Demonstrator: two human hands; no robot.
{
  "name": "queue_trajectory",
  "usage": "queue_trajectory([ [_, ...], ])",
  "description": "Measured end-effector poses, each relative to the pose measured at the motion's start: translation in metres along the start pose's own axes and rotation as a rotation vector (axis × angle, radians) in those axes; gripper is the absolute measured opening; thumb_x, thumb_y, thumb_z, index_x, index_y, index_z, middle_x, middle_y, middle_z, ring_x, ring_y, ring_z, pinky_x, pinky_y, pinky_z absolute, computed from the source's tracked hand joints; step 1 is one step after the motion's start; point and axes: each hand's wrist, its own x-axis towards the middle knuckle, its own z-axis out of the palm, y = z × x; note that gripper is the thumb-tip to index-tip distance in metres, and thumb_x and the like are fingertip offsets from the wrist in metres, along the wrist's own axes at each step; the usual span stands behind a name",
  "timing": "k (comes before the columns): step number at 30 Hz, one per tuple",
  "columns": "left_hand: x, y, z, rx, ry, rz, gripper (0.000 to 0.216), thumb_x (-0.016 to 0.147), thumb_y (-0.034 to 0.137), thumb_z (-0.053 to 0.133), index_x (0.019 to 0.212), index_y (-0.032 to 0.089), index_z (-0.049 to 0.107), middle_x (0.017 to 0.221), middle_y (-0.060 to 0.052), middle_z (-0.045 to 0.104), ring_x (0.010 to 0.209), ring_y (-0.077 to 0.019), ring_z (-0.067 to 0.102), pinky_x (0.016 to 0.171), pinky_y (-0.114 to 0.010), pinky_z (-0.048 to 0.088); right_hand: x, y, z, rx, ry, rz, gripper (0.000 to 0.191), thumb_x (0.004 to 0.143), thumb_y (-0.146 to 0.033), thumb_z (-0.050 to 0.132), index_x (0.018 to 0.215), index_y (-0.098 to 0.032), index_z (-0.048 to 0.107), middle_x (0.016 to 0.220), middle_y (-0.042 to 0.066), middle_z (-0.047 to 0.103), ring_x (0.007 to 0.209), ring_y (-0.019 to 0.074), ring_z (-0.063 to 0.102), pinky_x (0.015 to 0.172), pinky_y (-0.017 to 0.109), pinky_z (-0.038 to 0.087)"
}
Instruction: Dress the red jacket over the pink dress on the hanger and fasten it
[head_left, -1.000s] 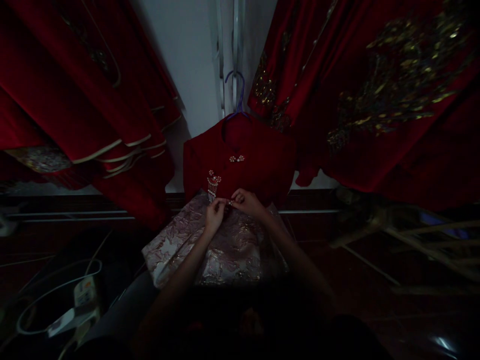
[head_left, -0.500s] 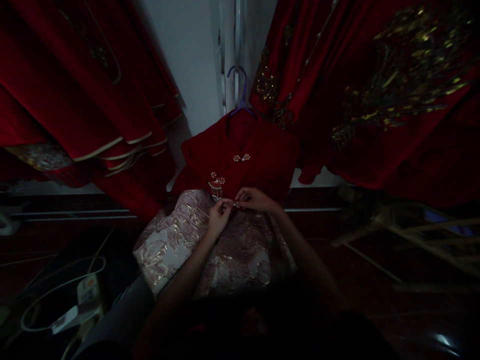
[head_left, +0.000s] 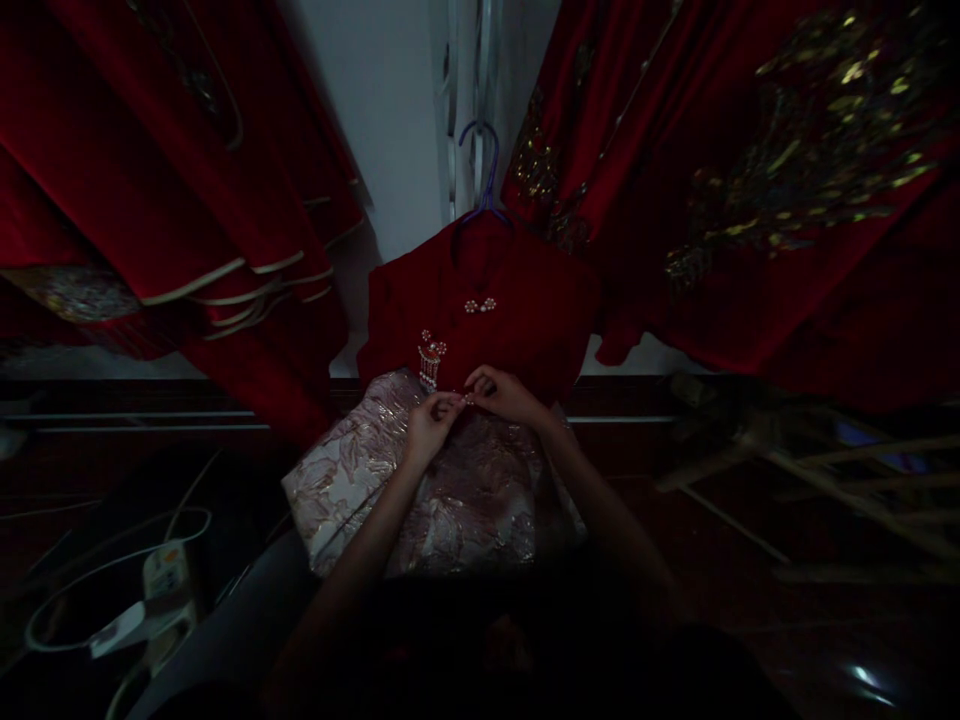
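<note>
Dark room with red robes hanging, my left hand (head_left: 426,428) and right hand (head_left: 504,393) both pinching one small pearl clasp (head_left: 466,398), on a red dress (head_left: 510,320) over shiny pink cloth (head_left: 352,480)

A dim garment room, likely a dress shop or tailor's fitting corner.

Red velvet robes (head_left: 187,180) with pale piping hang thick on the left, and more red gowns with gold embroidery (head_left: 787,150) fill the right. Between them a small red jacket (head_left: 517,320) with pearl clasps hangs on a blue hanger (head_left: 484,165) against a white wall (head_left: 382,130). A pale brocade skirt (head_left: 352,480) spreads below it. A power strip with white cable (head_left: 161,585) lies on the dark floor.
</note>
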Motion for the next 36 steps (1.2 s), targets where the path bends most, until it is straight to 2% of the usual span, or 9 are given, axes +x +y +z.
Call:
queue_trajectory([
  [5, 0.001, 0.005, -0.001, 0.012, 0.000, -0.023, 0.023, 0.074, 0.038, 0.070, 0.083, 0.017, 0.065, 0.078, -0.002, 0.068, 0.066, -0.0108, 0.061, 0.061, -0.022, 0.048, 0.003, -0.002, -0.002, 0.056, -0.049, 0.034, 0.029, 0.072, -0.031, 0.071, 0.096, -0.017, 0.061, 0.080, -0.001, 0.059, 0.072, 0.0098, 0.056, 0.067, 0.021, 0.047],
  [11, -0.003, -0.005, -0.003, 0.021, 0.060, 0.029, 0.018, 0.078, 0.033, 0.065, 0.086, 0.018, 0.059, 0.076, -0.001, 0.066, 0.065, -0.0098, 0.060, 0.059, -0.020, 0.047, 0.008, 0.006, 0.012, 0.095, -0.021, 0.034, 0.030, 0.071, -0.035, 0.072, 0.092, -0.017, 0.061, 0.083, 0.001, 0.062, 0.072, 0.0103, 0.058, 0.068, 0.022, 0.048],
  [14, -0.001, -0.002, -0.005, -0.017, 0.014, 0.008, 0.018, 0.076, 0.032, 0.067, 0.084, 0.017, 0.060, 0.077, -0.002, 0.066, 0.067, -0.0102, 0.061, 0.061, -0.020, 0.048, 0.006, 0.003, 0.008, 0.124, -0.041, 0.040, 0.029, 0.072, -0.034, 0.072, 0.093, -0.017, 0.060, 0.079, 0.000, 0.063, 0.073, 0.0108, 0.060, 0.068, 0.023, 0.049],
  [17, 0.016, 0.007, -0.011, -0.138, -0.012, -0.021, 0.026, 0.071, 0.032, 0.072, 0.091, 0.017, 0.061, 0.084, -0.002, 0.067, 0.072, -0.0101, 0.063, 0.068, -0.021, 0.051, 0.001, -0.009, -0.008, 0.170, -0.130, 0.090, 0.030, 0.072, -0.032, 0.072, 0.094, -0.017, 0.059, 0.075, -0.001, 0.064, 0.071, 0.0110, 0.062, 0.067, 0.023, 0.050],
  [20, 0.045, 0.018, -0.019, -0.261, 0.076, -0.014, 0.034, 0.073, 0.036, 0.070, 0.101, 0.019, 0.062, 0.095, -0.004, 0.068, 0.082, -0.0114, 0.064, 0.076, -0.024, 0.053, -0.007, -0.025, -0.028, 0.204, -0.212, 0.132, 0.029, 0.071, -0.030, 0.072, 0.092, -0.018, 0.058, 0.074, -0.001, 0.066, 0.070, 0.0113, 0.063, 0.069, 0.025, 0.051],
  [24, 0.072, 0.027, -0.023, -0.380, 0.128, -0.070, 0.031, 0.069, 0.040, 0.073, 0.088, 0.017, 0.068, 0.094, -0.004, 0.070, 0.081, -0.0120, 0.064, 0.079, -0.027, 0.054, -0.013, -0.043, -0.040, 0.253, -0.283, 0.148, 0.027, 0.071, -0.028, 0.072, 0.092, -0.018, 0.058, 0.077, 0.000, 0.067, 0.072, 0.0116, 0.064, 0.071, 0.027, 0.052],
  [30, 0.065, 0.037, -0.020, -0.675, 0.067, -0.184, 0.030, 0.068, 0.038, 0.076, 0.089, 0.017, 0.070, 0.106, -0.007, 0.070, 0.093, -0.0139, 0.065, 0.092, -0.030, 0.048, -0.012, -0.042, -0.037, 0.278, -0.329, 0.168, 0.032, 0.071, -0.030, 0.074, 0.094, -0.018, 0.057, 0.079, 0.000, 0.067, 0.073, 0.0112, 0.064, 0.072, 0.027, 0.051],
  [33, 0.062, 0.042, -0.020, -0.664, 0.067, -0.167, 0.028, 0.068, 0.034, 0.077, 0.089, 0.018, 0.071, 0.109, -0.006, 0.070, 0.096, -0.0142, 0.064, 0.092, -0.029, 0.047, -0.013, -0.040, -0.038, 0.270, -0.322, 0.165, 0.033, 0.070, -0.031, 0.075, 0.095, -0.018, 0.056, 0.080, 0.000, 0.067, 0.073, 0.0114, 0.064, 0.072, 0.028, 0.051],
  [36, 0.064, 0.042, -0.018, -0.623, 0.089, -0.160, 0.025, 0.065, 0.031, 0.077, 0.084, 0.017, 0.070, 0.102, -0.006, 0.071, 0.093, -0.0130, 0.064, 0.088, -0.026, 0.047, -0.013, -0.039, -0.039, 0.274, -0.330, 0.165, 0.033, 0.072, -0.032, 0.074, 0.095, -0.018, 0.056, 0.080, 0.001, 0.068, 0.073, 0.0120, 0.064, 0.072, 0.029, 0.052],
])
